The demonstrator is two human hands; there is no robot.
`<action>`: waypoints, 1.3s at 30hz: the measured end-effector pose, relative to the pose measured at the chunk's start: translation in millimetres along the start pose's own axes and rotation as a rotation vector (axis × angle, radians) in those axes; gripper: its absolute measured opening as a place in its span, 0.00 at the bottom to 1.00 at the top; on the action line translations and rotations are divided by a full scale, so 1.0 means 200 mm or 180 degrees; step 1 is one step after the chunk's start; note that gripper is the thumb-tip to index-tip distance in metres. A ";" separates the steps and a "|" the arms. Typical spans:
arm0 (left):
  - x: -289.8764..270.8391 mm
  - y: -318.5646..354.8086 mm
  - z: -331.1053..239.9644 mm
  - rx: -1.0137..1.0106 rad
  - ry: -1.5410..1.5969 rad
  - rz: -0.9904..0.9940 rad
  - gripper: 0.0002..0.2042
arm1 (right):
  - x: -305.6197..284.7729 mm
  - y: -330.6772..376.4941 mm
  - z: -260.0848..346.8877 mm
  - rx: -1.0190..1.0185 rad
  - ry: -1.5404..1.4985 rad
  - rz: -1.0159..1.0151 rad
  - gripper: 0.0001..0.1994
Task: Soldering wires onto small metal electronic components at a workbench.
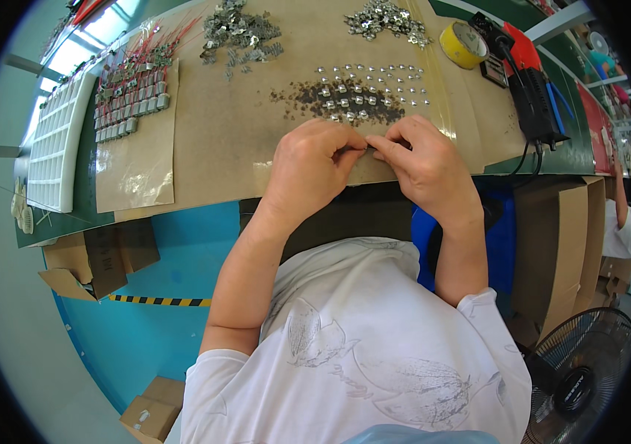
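Note:
My left hand and my right hand meet above the near edge of the brown-papered bench. Both are closed, thumbs and fingertips pinched together at one spot. Whatever they pinch is too small and too hidden to name. Just beyond my hands lie rows of small shiny metal pieces. Around and under some of these pieces spreads a scatter of tiny dark brown bits.
Farther off are a pile of grey metal parts and a pile of shiny clips. Red-wired components and a white compartment tray occupy the left. Yellow tape and a black corded device are right; a fan stands below.

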State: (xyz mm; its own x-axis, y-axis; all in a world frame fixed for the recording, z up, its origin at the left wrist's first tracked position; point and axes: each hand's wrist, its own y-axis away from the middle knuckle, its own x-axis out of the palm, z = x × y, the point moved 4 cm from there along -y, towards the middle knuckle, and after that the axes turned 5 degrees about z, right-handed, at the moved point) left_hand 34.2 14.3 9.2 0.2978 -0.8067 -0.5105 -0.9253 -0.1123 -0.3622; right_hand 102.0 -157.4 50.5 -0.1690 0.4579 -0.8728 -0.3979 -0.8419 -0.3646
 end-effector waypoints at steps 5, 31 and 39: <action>0.00 0.00 -0.02 0.0130 -0.0033 -0.0031 0.05 | 0.00 0.00 0.01 0.0120 0.0162 0.0086 0.14; -0.04 0.00 0.00 -0.0336 0.0501 -0.0489 0.06 | 0.04 -0.05 -0.08 0.0251 -0.0583 0.0085 0.12; -0.04 0.00 0.01 -0.0332 0.0642 -0.0575 0.06 | 0.05 -0.06 -0.10 0.0388 -0.0461 0.0100 0.09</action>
State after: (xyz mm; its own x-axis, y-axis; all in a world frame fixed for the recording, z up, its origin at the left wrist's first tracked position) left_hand 31.7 21.9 12.2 0.4169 -0.8661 -0.2757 -0.8838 -0.3153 -0.3457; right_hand 122.4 -148.9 39.0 -0.3075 0.4757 -0.8241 -0.4953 -0.8195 -0.2882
